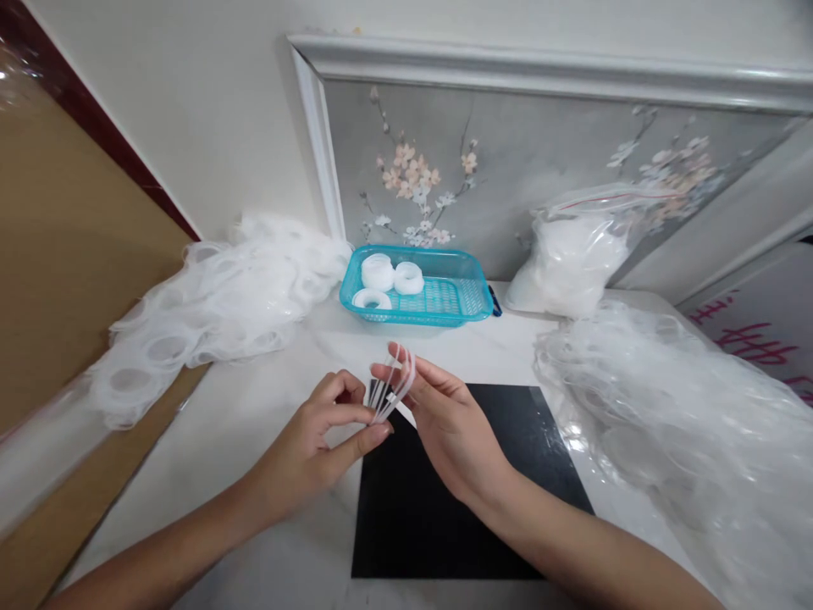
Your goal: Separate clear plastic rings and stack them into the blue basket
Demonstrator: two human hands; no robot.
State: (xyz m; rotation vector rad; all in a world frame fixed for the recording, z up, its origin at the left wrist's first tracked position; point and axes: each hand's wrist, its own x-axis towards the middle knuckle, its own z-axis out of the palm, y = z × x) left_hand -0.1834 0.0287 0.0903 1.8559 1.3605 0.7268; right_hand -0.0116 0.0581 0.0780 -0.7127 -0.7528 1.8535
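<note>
Between my hands, above a black mat (438, 500), is a small bunch of thin, translucent white rings (406, 385). My left hand (330, 424) pinches their lower left edge between thumb and finger. On the other side, my right hand (445, 402) has its fingers at the upper right part of the rings, with its thumb against them. Some fingertips seem to pass through the loops, though the exact contact is hard to make out. The rings are fanned slightly apart at the top.
Behind my hands stands a blue plastic basket (416, 318) holding stacks of white rings (408, 278). Heaps of translucent ring sheets lie left (209, 296) and right (673, 407). A filled zip bag (572, 254) leans by the framed flower panel (495, 169).
</note>
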